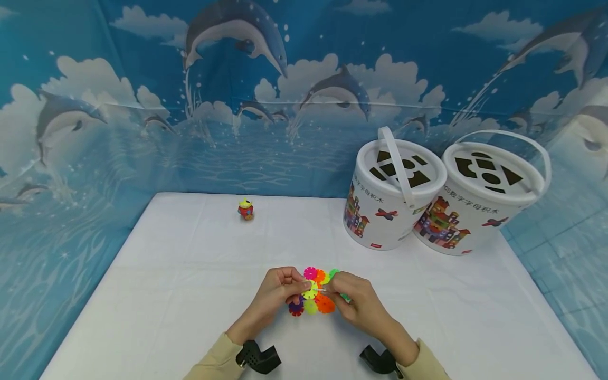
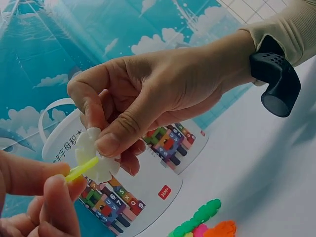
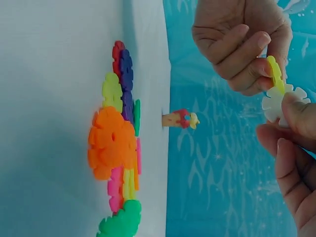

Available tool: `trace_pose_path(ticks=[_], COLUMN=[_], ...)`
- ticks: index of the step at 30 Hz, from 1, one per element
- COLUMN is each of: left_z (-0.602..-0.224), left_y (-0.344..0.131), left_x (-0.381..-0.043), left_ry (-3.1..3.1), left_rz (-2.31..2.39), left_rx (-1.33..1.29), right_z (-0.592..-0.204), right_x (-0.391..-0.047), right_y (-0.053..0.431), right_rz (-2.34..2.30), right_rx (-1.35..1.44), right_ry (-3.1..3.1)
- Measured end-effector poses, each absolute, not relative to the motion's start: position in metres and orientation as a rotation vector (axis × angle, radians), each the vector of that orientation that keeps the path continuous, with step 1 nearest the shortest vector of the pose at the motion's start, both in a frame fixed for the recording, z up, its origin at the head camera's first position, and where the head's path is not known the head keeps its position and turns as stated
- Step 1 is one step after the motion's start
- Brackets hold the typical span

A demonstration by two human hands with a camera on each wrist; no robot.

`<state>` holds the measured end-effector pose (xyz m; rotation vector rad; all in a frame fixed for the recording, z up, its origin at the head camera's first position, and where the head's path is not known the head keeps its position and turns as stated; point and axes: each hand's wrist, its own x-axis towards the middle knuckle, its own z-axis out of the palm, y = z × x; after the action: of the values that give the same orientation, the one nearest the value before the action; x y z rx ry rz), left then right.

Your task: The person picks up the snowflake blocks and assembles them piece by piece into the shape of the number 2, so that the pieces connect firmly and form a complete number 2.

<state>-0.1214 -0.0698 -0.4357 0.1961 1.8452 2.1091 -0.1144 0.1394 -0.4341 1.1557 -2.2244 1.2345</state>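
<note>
My left hand [image 1: 277,287] pinches a yellow snowflake disc [image 3: 274,71] between thumb and fingers. Opposite it, my right hand [image 1: 358,303] pinches a white snowflake disc [image 3: 272,107], also plain in the left wrist view. The yellow disc stands edge-on against the white one and meets its notched rim; how deep they slot together I cannot tell. Under both hands, several loose snowflake discs lie on the table, among them an orange disc [image 3: 111,140], a purple disc [image 3: 126,71] and a green disc [image 3: 122,219]. The hands partly cover this group in the head view.
Two white lidded buckets [image 1: 380,221] with handles stand at the back right of the white-covered table [image 1: 190,253]. A small red and yellow toy figure [image 1: 245,210] stands near the back edge. Behind hangs a blue dolphin-print cloth [image 1: 228,153].
</note>
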Motion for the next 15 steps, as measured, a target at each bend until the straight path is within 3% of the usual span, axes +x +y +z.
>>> trace_pose_path(ticks=[15], left_z=[-0.4318], left_y=[-0.0713], left_x=[-0.1226], left_ry=[1.964], left_rz=[2.002], left_rx=[0.299], right_z=[-0.4307], right_x=[-0.1158], right_y=[0.1426], right_rz=[1.233], right_rx=[1.085], right_ry=[-2.259])
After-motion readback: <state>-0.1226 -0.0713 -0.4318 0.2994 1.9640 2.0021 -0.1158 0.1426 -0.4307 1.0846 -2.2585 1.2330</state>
